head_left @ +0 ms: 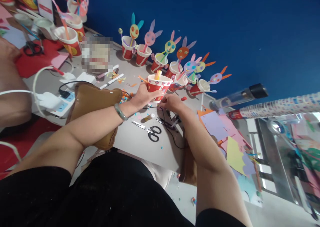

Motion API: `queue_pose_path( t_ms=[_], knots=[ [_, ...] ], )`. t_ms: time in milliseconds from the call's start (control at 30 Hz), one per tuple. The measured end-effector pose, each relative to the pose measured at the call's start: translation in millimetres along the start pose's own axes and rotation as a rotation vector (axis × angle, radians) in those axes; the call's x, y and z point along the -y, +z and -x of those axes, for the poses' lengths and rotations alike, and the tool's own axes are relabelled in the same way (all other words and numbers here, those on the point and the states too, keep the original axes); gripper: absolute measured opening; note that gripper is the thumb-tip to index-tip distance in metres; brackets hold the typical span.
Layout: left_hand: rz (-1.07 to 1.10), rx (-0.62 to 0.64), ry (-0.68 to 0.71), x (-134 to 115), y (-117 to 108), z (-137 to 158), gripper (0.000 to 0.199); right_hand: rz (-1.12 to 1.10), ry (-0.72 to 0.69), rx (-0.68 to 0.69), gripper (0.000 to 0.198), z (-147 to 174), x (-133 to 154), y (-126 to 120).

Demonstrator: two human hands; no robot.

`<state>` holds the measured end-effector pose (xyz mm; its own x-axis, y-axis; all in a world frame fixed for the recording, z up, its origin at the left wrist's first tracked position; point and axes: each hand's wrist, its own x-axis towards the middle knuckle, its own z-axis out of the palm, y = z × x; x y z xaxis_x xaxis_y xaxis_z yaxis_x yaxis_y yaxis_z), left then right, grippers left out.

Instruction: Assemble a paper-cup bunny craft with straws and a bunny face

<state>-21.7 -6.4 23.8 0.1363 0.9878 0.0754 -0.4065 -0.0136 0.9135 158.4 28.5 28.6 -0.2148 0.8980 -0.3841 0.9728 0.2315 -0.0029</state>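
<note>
My left hand (145, 95) is wrapped round a red and white paper cup (155, 86), which it holds above the table. Yellow and orange strips rise from the cup's mouth. Close by the cup's base, my right hand (173, 103) has its fingers curled together; whatever they hold is hidden. Scissors with black handles (149, 130) lie open on the table below the hands. Between them and the cup is a small glue stick (148, 118). A dark tool with a black cable (172, 122) lies partly under my right wrist.
Several cups with paper rabbit heads (143, 55) line the blue wall. A brown cushion (96, 103) and a power strip (63, 103) lie left. Coloured paper sheets (215, 123) and a stack of cups (275, 107) are right. Another person's arm (12, 87) is at far left.
</note>
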Motion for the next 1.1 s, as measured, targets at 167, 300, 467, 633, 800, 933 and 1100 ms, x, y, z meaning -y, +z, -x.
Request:
queue_pose_path(
  t_ms=[167,300,467,633,800,933,1100],
  knots=[
    [0.005,-0.010,-0.017,-6.1,2.2,1.8,0.033,-0.126,0.020,-0.065,0.016,-4.2,-5.9,6.8],
    [-0.007,-0.015,-0.027,-6.8,2.1,2.8,0.035,-0.258,0.039,-0.119,0.025,-5.3,-10.6,12.2],
    [-0.070,-0.005,-0.030,-2.7,0.5,3.1,0.030,-0.301,0.063,-0.138,0.026,-3.5,-14.9,12.1],
    [-0.031,-0.022,0.000,-2.1,1.1,3.9,0.040,-0.253,0.047,-0.096,0.013,0.7,-9.0,8.3],
    [-0.016,-0.029,-0.004,-2.8,2.0,3.1,0.046,-0.166,0.052,-0.067,0.010,2.1,-1.1,4.1],
    [0.001,-0.023,0.025,-2.7,2.4,2.4,0.045,-0.176,0.059,-0.084,0.008,0.5,0.9,6.1],
    [-0.031,-0.015,-0.003,-1.2,0.3,3.8,0.044,-0.223,0.053,-0.126,0.008,3.2,-1.1,6.2]
  ],
)
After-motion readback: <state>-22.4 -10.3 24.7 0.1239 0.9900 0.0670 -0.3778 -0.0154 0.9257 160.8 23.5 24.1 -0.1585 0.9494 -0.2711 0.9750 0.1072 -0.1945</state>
